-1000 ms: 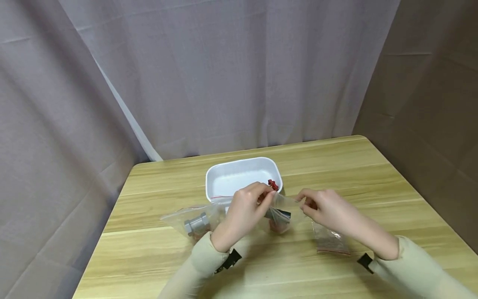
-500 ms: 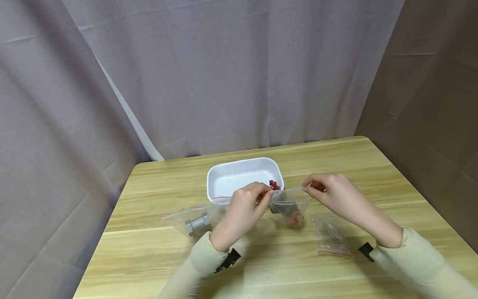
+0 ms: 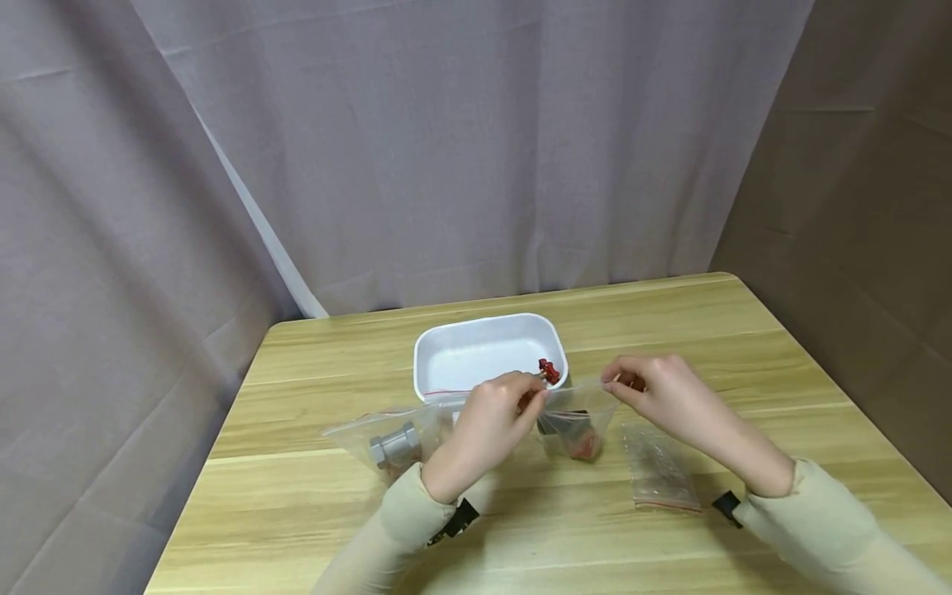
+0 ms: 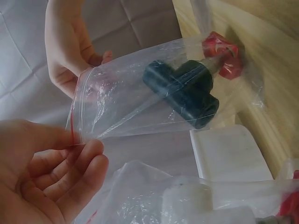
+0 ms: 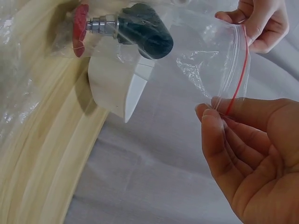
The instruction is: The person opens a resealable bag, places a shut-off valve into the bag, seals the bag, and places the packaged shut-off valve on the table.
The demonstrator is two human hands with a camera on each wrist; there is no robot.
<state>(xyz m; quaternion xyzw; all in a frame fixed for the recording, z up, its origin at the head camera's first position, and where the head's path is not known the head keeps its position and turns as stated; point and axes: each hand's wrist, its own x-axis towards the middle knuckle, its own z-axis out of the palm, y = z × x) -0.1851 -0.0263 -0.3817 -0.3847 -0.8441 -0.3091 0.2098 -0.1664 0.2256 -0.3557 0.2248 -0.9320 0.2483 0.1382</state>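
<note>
Between both hands hangs a clear zip bag (image 3: 576, 405) with a red line along its mouth. Inside is a dark green tee-shaped valve (image 4: 184, 91) with a metal stem and a red handle (image 4: 226, 56), lying toward the bottom of the bag. My left hand (image 3: 487, 421) pinches one corner of the mouth between thumb and finger. At the opposite corner my right hand (image 3: 669, 405) has the same kind of pinch. Whether the zip is sealed cannot be seen.
Behind the hands stands a white tray (image 3: 487, 322) with a red-handled piece (image 3: 549, 371) at its right end. Left of my left hand lies a clear bag with a grey valve (image 3: 396, 446). A flat clear bag (image 3: 660, 471) lies on the wooden table (image 3: 751, 364) at right.
My right hand has moved slightly right and up, taking the bag's right corner. The bag's mouth went from bunched to stretched between the hands, then dipped a little.
</note>
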